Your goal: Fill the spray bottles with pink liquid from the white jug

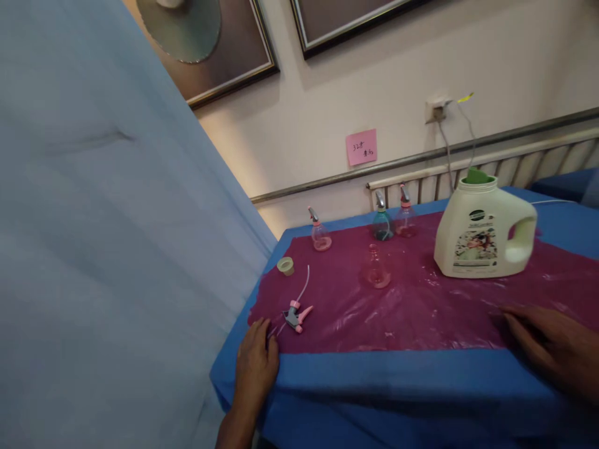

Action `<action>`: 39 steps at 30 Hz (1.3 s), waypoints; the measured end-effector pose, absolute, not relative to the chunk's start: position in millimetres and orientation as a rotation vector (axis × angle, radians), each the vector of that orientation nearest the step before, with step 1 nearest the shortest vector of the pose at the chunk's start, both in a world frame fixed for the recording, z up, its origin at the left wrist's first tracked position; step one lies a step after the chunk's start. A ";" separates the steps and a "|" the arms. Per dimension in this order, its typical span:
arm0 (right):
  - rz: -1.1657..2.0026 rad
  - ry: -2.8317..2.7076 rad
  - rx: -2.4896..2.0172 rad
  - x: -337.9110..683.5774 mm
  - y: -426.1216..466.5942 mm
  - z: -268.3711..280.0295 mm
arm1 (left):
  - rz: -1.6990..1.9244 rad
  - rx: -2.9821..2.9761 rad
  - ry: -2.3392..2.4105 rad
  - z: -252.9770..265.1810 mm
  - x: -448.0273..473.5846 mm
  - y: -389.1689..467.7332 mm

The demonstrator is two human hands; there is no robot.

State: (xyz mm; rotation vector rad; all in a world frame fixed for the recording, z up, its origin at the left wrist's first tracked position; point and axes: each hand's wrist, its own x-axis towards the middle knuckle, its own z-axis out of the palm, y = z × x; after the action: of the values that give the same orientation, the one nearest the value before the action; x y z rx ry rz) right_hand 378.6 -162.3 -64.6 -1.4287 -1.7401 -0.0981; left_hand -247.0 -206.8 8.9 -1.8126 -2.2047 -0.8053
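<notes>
My left hand (256, 355) rests open at the table's near left edge, its fingertips on the purple plastic sheet. Just beyond it lies a grey-and-pink spray trigger head (294, 317) with a thin dip tube. Fingers stretched out, my right hand (555, 343) lies on the sheet at the right, with no object visible in it. Mid-sheet stands a pink clear bottle (377, 272) without a spray head. A cream jug (484, 234) with a green spout in its neck stands behind my right hand. A pale green cap (285, 266) sits at the left.
Farther back stand a pink spray bottle (321, 237), a teal spray bottle (382, 223) and another pink spray bottle (405, 218). The purple plastic sheet (337, 324) covers part of the blue tablecloth (374, 374). A light blue curtain (116, 249) hangs at the left. Behind is a radiator (547, 156).
</notes>
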 end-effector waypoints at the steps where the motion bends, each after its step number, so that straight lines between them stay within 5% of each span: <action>1: -0.104 -1.780 -1.417 378.6 -162.4 -64.7 | -0.839 -1.795 -2.196 6.2 -250.2 -206.3; 11: -0.219 -1.842 -1.486 365.1 -161.5 -55.8 | -1.363 -1.944 -2.079 52.9 -167.1 -183.1; 19: -0.337 -1.802 -1.491 352.9 -158.1 -39.7 | -1.790 -2.507 -2.136 70.3 -36.8 -61.2; 26: -0.324 -1.791 -1.528 348.2 -153.0 -35.6 | -2.149 -2.403 -2.036 65.7 9.0 10.1; 39: -0.094 -1.724 -1.502 359.8 -159.2 -27.7 | -1.515 -2.618 -2.302 36.6 -13.8 -25.4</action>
State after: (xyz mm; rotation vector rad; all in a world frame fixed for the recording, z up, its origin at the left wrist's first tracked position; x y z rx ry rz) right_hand 359.8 -159.2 -27.7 -1.5021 -1.7239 -0.0944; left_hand -13.8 -25.4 36.6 -2.6185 -2.3017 -1.5147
